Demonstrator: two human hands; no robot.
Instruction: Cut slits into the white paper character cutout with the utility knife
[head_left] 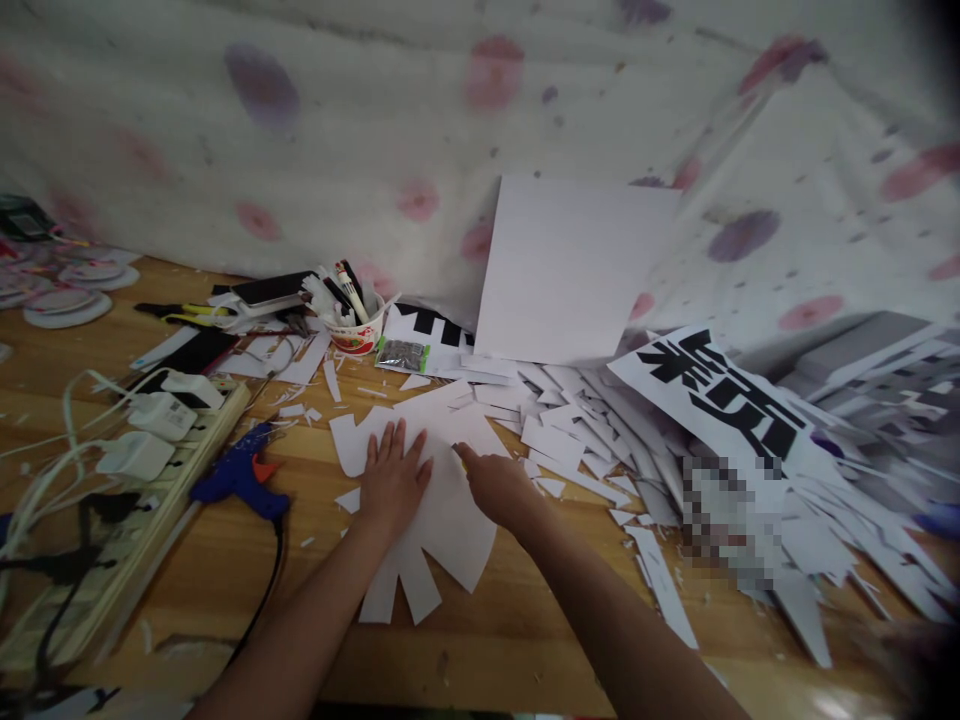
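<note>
We're apparently mid-cut, left hand (394,482) splayed flat on the notched white sheet (450,525), right hand (501,490) gripping a likely cutter (458,450); next move needs firm bracing.

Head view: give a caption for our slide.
Spread left hand and curled right hand on a notched white sheet, blue plastic glue gun nearby.

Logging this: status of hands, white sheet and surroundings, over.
Left hand spread on notched, flat white sheet. Right hand gripping mostly hidden, dark-tipped tool over it. Loose white scraps alongside.
</note>
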